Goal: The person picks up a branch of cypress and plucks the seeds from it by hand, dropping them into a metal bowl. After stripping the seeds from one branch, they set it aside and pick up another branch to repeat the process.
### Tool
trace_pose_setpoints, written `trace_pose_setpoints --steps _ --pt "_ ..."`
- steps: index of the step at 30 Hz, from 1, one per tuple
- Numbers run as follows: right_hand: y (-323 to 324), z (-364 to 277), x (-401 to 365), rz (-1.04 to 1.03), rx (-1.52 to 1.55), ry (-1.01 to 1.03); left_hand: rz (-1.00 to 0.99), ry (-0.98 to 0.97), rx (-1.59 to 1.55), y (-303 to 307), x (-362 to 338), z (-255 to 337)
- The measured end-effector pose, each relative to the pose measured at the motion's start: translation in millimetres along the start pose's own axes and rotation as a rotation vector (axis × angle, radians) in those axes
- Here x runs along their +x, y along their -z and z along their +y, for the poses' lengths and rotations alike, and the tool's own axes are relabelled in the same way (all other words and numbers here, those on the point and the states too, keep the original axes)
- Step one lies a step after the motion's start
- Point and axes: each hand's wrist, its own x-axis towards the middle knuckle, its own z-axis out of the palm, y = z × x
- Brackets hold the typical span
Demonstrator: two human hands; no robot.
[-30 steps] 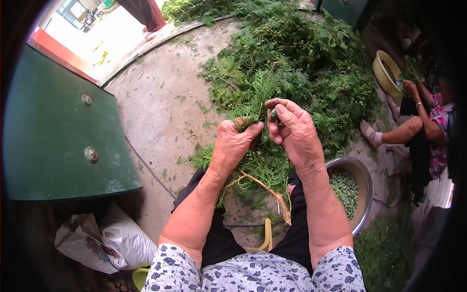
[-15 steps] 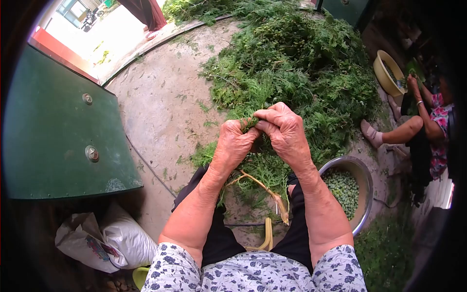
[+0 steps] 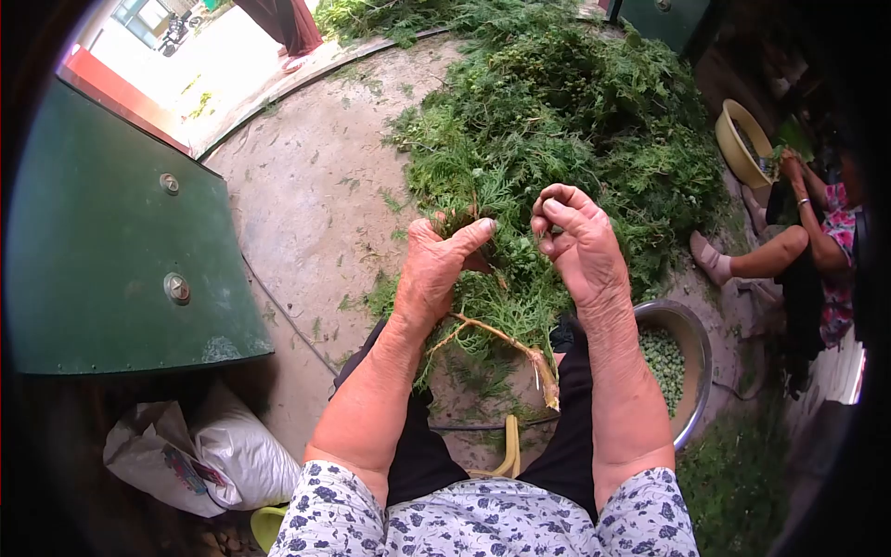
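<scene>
Sitting right in the centre of the frame, a leafy green branch is gripped by the left hand, with the fingers wrapped round the sprigs and the thumb stuck up. Its woody stem is angled down toward lower centre, across the lap. The right hand is held just beside it, apart from the left, fingers curled narrow with the tips pinched together. Whether anything tiny is caught between them can't be told. A metal bowl of small green seeds is parked on the floor at lower right, near the right forearm. A big pile of cut greenery is spread over the concrete in the upper middle. At the right edge, another person's hand is seen by a yellow basin.
</scene>
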Motion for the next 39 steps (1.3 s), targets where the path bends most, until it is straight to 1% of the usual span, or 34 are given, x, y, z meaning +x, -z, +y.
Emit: trace_pose_setpoints --steps 3,4,7,8,10,12,14,15,17,19,21,23,24,26,28,30,31,32,34,35,36,37,38,39 --pt "0.5 0.0 -1.8 -0.005 -0.253 -0.105 -0.044 -0.002 0.085 5.5 1.9 -3.3" --pt "-1.1 0.7 -2.1 -0.005 -0.253 -0.105 -0.045 -0.003 0.086 4.4 1.1 -2.2" --pt "-10.2 -0.7 -6.9 -0.003 -0.516 -0.119 -0.089 -0.016 0.113 2.7 -0.6 -0.3" --pt "-11.2 0.2 -6.6 -0.002 -0.516 -0.119 -0.096 -0.013 0.123 4.4 0.5 -2.3" --pt "-11.4 2.2 -6.2 -0.049 -0.642 -0.102 -0.104 -0.01 0.133 4.8 0.9 -3.1" --pt "-9.2 4.5 -4.3 -0.061 -0.65 -0.095 -0.109 -0.034 0.176 2.3 -0.2 -1.1" --pt "-11.4 3.7 -3.9 -0.154 -0.751 -0.028 -0.107 -0.03 0.166 0.1 -1.6 -0.3" --pt "-10.1 5.4 -2.6 -0.154 -0.751 -0.028 -0.105 -0.028 0.156 -0.9 -2.0 0.2" --pt "-5.8 10.4 0.1 -0.194 -0.783 0.052 -0.109 -0.021 0.172 -2.7 -3.5 1.1" --pt "-8.3 9.8 -2.3 -0.188 -0.79 0.085 -0.112 -0.016 0.188 -3.5 -4.2 0.3" --pt "-12.3 11.1 -6.3 -0.182 -0.796 0.119 -0.077 0.023 0.1 -2.9 -3.7 -2.3" --pt "-16.4 13.9 -10.2 -0.049 -0.717 0.07 -0.058 0.007 0.054 -3.5 -3.1 -3.7" --pt "-14.9 13.9 -9.7 -0.05 -0.718 0.07 -0.038 -0.008 0.006 -3.8 -2.7 -4.5" --pt "-10.7 14.0 -8.3 -0.022 -0.406 -0.168 -0.015 0.021 0.002 -1.6 -1.4 -7.9" --pt "-15.0 10.2 -9.6 -0.038 -0.395 -0.177 0.006 0.044 -0.001 -0.9 -2.0 -6.2" --pt "-15.9 6.2 -9.4 -0.126 -0.403 -0.169 -0.012 -0.009 0.095 -0.8 -4.3 -2.3" --pt "-15.6 9.5 -8.2 -0.114 -0.528 -0.091 -0.03 0.013 0.138 -0.9 -3.7 -2.5" --pt "-14.1 10.7 -7.7 -0.122 -0.529 -0.089 -0.026 0.005 0.139 -2.2 -3.2 -4.1" --pt "-15.0 13.6 -5.9 -0.095 -0.833 0.057 -0.066 -0.037 0.16 -4.1 -4.4 -6.0" --pt "-16.9 17.4 -6.1 -0.076 -0.705 0.059 -0.065 -0.064 0.151 -4.5 -4.2 -6.1" --pt "-14.4 19.9 -5.7 -0.082 -0.655 0.06 -0.07 -0.081 0.143 -5.4 -5.3 -6.2" --pt "-6.9 20.4 -5.7 -0.078 -0.581 -0.026 -0.075 -0.019 0.119 -5.7 -6.9 -1.3" --pt "-3.2 18.9 -4.5 -0.066 -0.515 -0.109 -0.105 0.038 0.014 -3.2 -3.8 -4.1" --pt "-5.4 18.7 -3.6 -0.079 -0.519 -0.101 -0.103 0.05 -0.005 -3.4 -2.7 -5.0"
